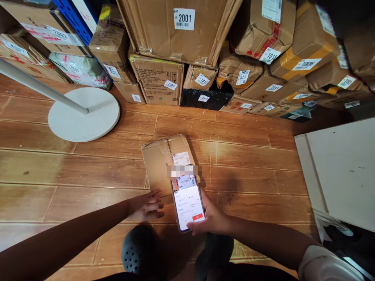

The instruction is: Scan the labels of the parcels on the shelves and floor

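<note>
A smartphone (187,203) is gripped in my right hand (212,216), its lit screen facing up. The upper part of the screen shows a label with a barcode, and a red button glows near the bottom, close to my thumb. Beyond the phone lies a flat brown cardboard parcel (156,166) on the floor, with a white shipping label (181,158) on top; the phone hides part of it. My left hand (148,207) hovers at the parcel's near edge, fingers loosely extended and holding nothing. Whether a fingertip touches the cardboard I cannot tell.
Stacked cartons with number labels line the back, among them a large box (155,35) marked 2001 and a black package (205,97). A white round stand base (84,117) with a pole stands left. To the right is a white panel (340,168). Wooden floor (249,148) lies between.
</note>
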Demonstrator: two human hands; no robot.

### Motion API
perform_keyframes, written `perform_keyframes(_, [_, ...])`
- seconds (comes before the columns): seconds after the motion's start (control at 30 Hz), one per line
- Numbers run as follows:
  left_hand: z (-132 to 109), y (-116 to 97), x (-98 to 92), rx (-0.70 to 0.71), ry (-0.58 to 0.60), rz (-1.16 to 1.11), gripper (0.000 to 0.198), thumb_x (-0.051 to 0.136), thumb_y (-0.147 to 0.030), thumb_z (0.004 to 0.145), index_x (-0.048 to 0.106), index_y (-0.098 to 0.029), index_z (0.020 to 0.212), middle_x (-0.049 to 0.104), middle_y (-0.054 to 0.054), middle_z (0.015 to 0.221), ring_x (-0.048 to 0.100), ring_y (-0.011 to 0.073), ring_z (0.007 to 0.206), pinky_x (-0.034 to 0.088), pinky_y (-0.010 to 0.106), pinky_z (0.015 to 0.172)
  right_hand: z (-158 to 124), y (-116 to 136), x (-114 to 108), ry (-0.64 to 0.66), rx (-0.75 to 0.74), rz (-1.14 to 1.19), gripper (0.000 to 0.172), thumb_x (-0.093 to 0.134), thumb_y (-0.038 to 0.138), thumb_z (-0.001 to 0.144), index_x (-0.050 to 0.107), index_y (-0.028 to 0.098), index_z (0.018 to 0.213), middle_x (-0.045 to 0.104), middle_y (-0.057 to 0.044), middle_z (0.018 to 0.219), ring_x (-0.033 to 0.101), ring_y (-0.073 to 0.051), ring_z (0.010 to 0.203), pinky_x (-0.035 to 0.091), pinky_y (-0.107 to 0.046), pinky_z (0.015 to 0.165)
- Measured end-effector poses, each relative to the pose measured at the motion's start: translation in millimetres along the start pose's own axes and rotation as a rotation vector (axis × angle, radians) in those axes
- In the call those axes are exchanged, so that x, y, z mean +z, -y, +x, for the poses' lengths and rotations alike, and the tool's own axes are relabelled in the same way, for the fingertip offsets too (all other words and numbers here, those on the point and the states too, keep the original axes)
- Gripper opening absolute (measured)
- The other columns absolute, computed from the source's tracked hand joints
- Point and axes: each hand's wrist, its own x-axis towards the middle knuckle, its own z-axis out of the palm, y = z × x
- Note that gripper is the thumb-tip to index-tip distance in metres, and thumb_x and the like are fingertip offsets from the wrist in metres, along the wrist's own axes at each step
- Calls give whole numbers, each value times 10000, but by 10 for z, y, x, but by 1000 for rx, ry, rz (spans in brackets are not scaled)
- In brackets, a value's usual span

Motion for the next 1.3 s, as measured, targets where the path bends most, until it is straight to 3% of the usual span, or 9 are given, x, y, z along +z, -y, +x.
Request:
perform_keyframes(0.27, [45, 11, -25, 6, -35, 4, 131, 635, -226, 853, 689, -265, 966, 669, -32, 856, 586, 124, 820, 182, 468, 1196, -23, -8, -17, 22, -1, 25, 1052, 885, 241, 619, 173, 308, 1390, 613, -81, 1116, 669, -179, 745, 568, -272, 541])
perform_keyframes(0.47, [31, 23, -58, 14, -41, 1, 137, 610, -215, 867, 689, -252, 973, 677, -17, 878, 585, 138, 847, 201, 480, 1187, -90, -14, -106, 170, -58, 102, 1086, 770, 261, 777, -63, 335, 1471, 603, -93, 1178, 680, -222, 911, 586, -370, 710])
perform_keyframes(0.57, [-12, 15, -48, 1, -9, 3, 166, 622, -203, 857, 691, -249, 1000, 672, -4, 909, 579, 143, 873, 207, 482, 1185, -101, -17, -126, 207, -90, 128, 1051, 732, 250, 810, -82, 366, 1465, 556, -109, 1284, 672, -244, 989, 587, -390, 741])
perform_keyframes(0.7, [-18, 8, -60, 11, 3, -8, 178, 618, -176, 851, 696, -233, 1001, 661, 8, 910, 571, 143, 862, 193, 496, 1192, -106, -3, -127, 147, -97, 88, 912, 687, 255, 844, 22, 353, 1460, 564, -109, 1280, 683, -238, 963, 594, -364, 703])
perform_keyframes(0.83, [-17, 20, -62, -4, 27, -33, 239, 598, -126, 847, 686, -225, 1046, 667, 13, 911, 583, 149, 879, 159, 535, 1199, -140, -9, -215, 98, -123, 57, 915, 686, 266, 840, 14, 361, 1455, 577, -96, 1254, 682, -237, 932, 605, -383, 690])
perform_keyframes(1.07, [-92, 63, -19, -54, 189, -100, 379, 503, -139, 900, 625, -333, 1202, 687, 9, 956, 620, 151, 914, 233, 546, 1177, -185, -50, -528, -156, -204, 64, 860, 701, 230, 820, 100, 343, 1425, 568, -87, 1260, 661, -229, 945, 620, -376, 665])
perform_keyframes(1.3, [19, 82, -79, 6, 94, -34, 282, 555, -132, 872, 668, -258, 1098, 684, 8, 917, 602, 141, 885, 201, 529, 1196, -185, -16, -592, -217, -262, 21, 848, 695, 221, 812, 131, 337, 1434, 564, -90, 1300, 649, -228, 970, 605, -341, 653])
